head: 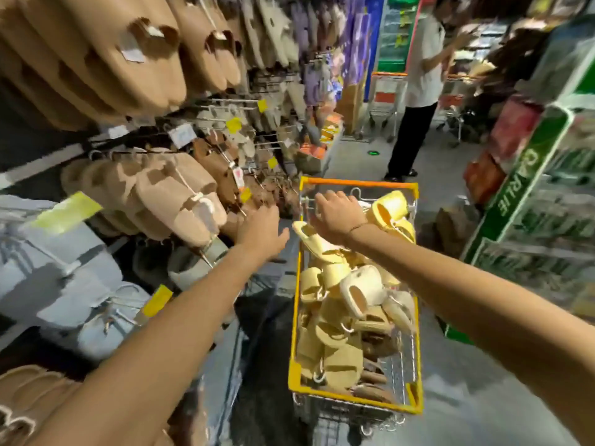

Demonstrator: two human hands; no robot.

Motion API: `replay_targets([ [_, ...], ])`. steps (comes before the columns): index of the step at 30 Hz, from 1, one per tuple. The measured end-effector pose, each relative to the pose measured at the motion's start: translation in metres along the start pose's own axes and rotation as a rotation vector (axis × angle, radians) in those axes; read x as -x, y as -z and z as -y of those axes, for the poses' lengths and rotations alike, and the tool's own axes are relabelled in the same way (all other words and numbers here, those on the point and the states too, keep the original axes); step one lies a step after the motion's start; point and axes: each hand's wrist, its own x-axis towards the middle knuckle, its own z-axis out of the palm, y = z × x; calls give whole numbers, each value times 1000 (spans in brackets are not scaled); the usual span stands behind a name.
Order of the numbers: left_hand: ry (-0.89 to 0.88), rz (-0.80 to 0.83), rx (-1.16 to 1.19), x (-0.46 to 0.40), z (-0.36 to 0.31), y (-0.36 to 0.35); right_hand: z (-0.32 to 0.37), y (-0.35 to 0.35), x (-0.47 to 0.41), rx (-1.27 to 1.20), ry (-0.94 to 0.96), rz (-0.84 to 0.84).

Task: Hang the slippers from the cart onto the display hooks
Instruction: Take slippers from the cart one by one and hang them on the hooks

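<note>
Yellow and cream rubber slippers [351,304] are lying piled in one wire shopping cart with a yellow rim [294,317]; the heap is too tangled for an exact count. The right hand [338,217] is reaching over the far end of the pile, fingers bent down, but whether it is gripping a slipper I cannot tell. The left hand [262,231] is hanging open beside the display hooks [225,106], holding nothing. Many brown fuzzy slippers [167,194] are hanging there, blurred. One person in a white shirt [418,75] is standing farther down the aisle.
</note>
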Motion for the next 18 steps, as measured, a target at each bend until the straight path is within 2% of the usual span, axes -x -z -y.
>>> replay_targets([
  [3, -152, 166, -64, -7, -45, -63, -68, -28, 28, -58, -190, 90],
  [5, -180, 261, -74, -14, -68, -94, -106, -51, 41, -100, -301, 138],
  [8, -173, 371, -29, -22, -92, -141, -147, -96, 56, -97, -371, 241],
  [10, -79, 448, 50, -22, -105, -172, -165, -125, 62, -118, -405, 340],
  [13, 193, 582, 322, -13, -125, -215, -183, -166, 68, -163, -460, 498],
  [16, 358, 564, 466, -8, -135, -248, -194, -195, 76, -212, -459, 702],
  [18, 452, 548, 490, -11, -136, -261, -198, -204, 80, -257, -448, 722],
])
